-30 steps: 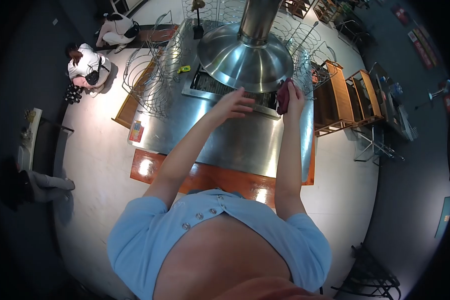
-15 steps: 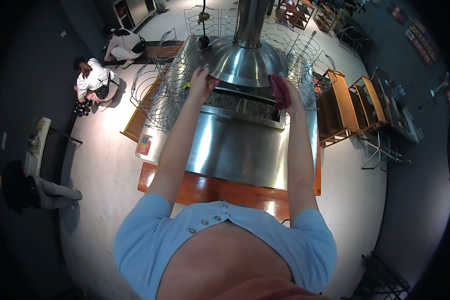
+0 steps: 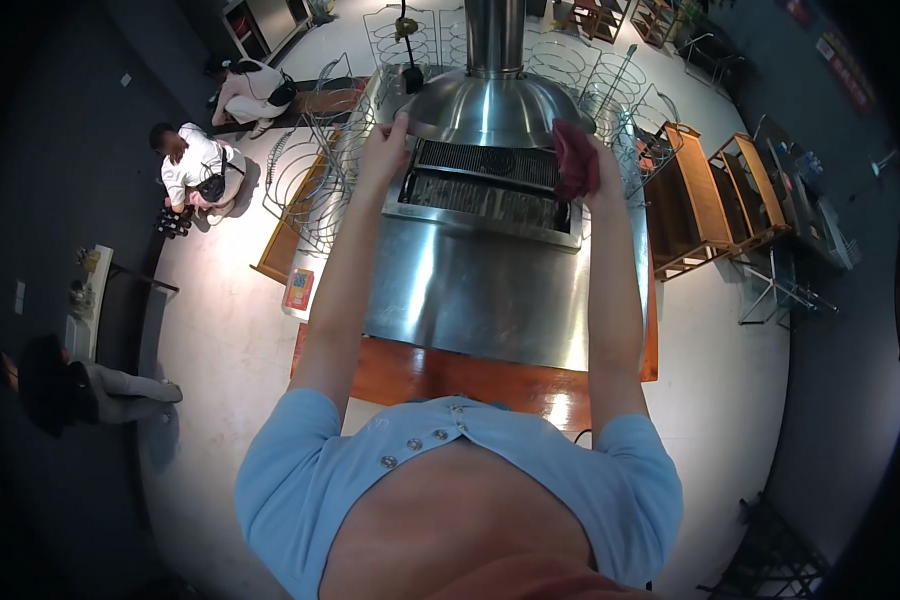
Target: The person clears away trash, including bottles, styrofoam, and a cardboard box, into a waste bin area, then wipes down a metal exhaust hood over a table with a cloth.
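A shiny steel exhaust hood point(image 3: 490, 108) hangs on a vertical duct above a built-in grill point(image 3: 485, 200). My left hand point(image 3: 383, 152) is at the hood's left rim, fingers closed in a pinch on its edge. On the opposite side, my right hand point(image 3: 604, 178) grips a crumpled dark red cloth point(image 3: 574, 160), which lies against the hood's right rim. Both arms stretch forward over the steel counter point(image 3: 480, 290). The cloth hides part of my right fingers.
Wire racks point(image 3: 305, 185) stand along the counter's left side, with more behind the hood. A red-labelled item point(image 3: 298, 290) lies at the left corner. Wooden shelving point(image 3: 695, 200) stands right. Two people point(image 3: 205, 170) crouch at left; another person point(image 3: 60, 385) stands nearer.
My left hand has shifted left and up to the hood's rim. My right hand and cloth have moved slightly right. More of the grill shows under the hood.
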A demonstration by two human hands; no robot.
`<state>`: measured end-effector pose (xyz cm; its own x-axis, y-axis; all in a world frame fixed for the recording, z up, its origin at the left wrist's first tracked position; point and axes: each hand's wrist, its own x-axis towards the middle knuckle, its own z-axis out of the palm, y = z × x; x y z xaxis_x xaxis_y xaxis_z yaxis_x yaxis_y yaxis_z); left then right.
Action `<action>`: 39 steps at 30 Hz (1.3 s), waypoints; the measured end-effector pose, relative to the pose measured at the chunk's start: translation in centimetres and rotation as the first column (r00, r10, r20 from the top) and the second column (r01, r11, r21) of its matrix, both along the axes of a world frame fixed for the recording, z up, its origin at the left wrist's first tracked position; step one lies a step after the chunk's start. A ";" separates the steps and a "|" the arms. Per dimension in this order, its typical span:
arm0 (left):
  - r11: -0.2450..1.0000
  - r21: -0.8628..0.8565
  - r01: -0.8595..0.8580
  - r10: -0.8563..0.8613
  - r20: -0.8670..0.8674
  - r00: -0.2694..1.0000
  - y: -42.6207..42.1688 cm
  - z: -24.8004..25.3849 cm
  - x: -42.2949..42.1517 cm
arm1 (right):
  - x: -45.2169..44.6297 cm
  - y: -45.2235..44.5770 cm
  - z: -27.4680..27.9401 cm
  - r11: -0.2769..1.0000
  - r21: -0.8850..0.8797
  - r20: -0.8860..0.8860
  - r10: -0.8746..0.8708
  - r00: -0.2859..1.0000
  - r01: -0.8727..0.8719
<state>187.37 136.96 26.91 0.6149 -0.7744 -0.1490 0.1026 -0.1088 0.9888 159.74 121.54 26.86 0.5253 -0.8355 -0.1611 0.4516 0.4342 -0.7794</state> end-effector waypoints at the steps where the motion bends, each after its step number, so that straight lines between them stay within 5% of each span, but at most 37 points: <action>1: 0.986 -0.020 -0.164 0.155 0.460 0.875 0.0 0.1 -0.1 | -0.2 0.3 0.6 1.000 0.006 0.005 -0.004 1.000 0.004; 2: 0.949 -0.117 -0.292 0.262 0.808 0.528 -0.1 0.3 -0.2 | -0.3 0.5 1.1 1.000 -0.012 0.024 -0.020 1.000 0.020; 3: 0.952 -0.114 -0.284 0.254 0.814 0.522 0.3 1.5 -0.9 | -0.5 0.9 1.7 0.999 -0.029 0.044 -0.036 0.998 0.037; 5: 0.919 -0.348 0.186 0.304 0.925 0.230 1.6 5.8 -3.6 | -0.9 1.8 3.0 0.997 -0.034 0.088 -0.069 0.994 0.072; 6: 0.921 -0.337 0.196 0.293 0.930 0.224 1.6 7.4 -4.6 | -1.1 1.9 3.3 0.997 -0.024 0.096 -0.077 0.992 0.080; 8: 0.866 -0.065 0.495 0.150 0.980 -0.134 1.2 9.3 -6.5 | -1.4 1.9 3.9 0.994 -0.099 0.114 -0.043 0.993 0.054; 12: 0.846 0.036 0.532 0.013 0.996 -0.088 -0.8 9.9 -7.5 | -2.0 4.0 6.7 0.978 -0.198 0.121 -0.047 0.992 0.070; 14: 0.787 -0.049 0.615 -0.127 0.963 0.239 -1.0 11.0 -7.2 | -2.6 3.4 7.3 0.981 -0.190 0.160 -0.008 0.987 0.039; 16: 0.789 -0.054 0.612 -0.077 0.979 0.186 -1.4 11.8 -7.2 | -2.6 4.6 9.9 0.972 -0.224 0.287 0.000 0.958 0.067; 20: 0.692 -0.257 0.675 -0.078 0.902 0.424 -2.3 14.1 -7.2 | -2.1 6.3 13.2 0.916 -0.374 0.240 -0.053 0.969 0.143; 22: 0.693 -0.236 0.681 -0.113 0.898 0.426 -2.1 15.3 -6.9 | -1.4 5.6 14.0 0.902 -0.420 0.463 0.114 0.879 0.104; 23: 0.677 -0.272 0.684 -0.125 0.874 0.470 -2.4 15.5 -6.5 | -1.2 5.7 14.0 0.949 -0.279 0.536 0.025 0.844 0.149; 26: 0.707 -0.236 0.666 -0.069 0.915 0.397 -0.8 17.4 -8.0 | 0.1 7.0 12.3 0.943 -0.133 0.650 -0.151 0.745 0.307; 27: 0.715 -0.251 0.653 -0.018 0.927 0.376 -0.5 17.5 -8.6 | 0.4 7.5 11.5 0.919 -0.061 0.558 -0.291 0.777 0.389; 32: 0.787 -0.224 0.575 0.104 0.966 0.235 0.5 17.6 -10.8 | 5.0 12.8 6.1 0.882 0.165 0.504 -0.460 0.731 0.442; 34: 0.801 -0.215 0.559 0.108 0.970 0.218 0.6 17.7 -11.6 | 8.5 15.5 3.4 0.813 0.113 0.388 -0.565 0.728 0.571; 38: 0.837 -0.200 0.509 0.108 0.973 0.205 1.5 17.8 -12.9 | 10.1 18.8 3.4 0.950 -0.086 0.337 -0.256 0.906 0.300; 39: 0.848 -0.205 0.489 0.092 0.965 0.245 1.7 17.8 -13.4 | 11.9 18.4 2.8 0.888 -0.180 0.313 -0.355 0.881 0.423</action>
<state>173.98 138.69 44.73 -0.1036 -0.6775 0.7282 -0.8559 0.4337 0.2818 171.63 139.91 29.66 0.1441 -0.9757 0.1649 0.7478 -0.0018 -0.6639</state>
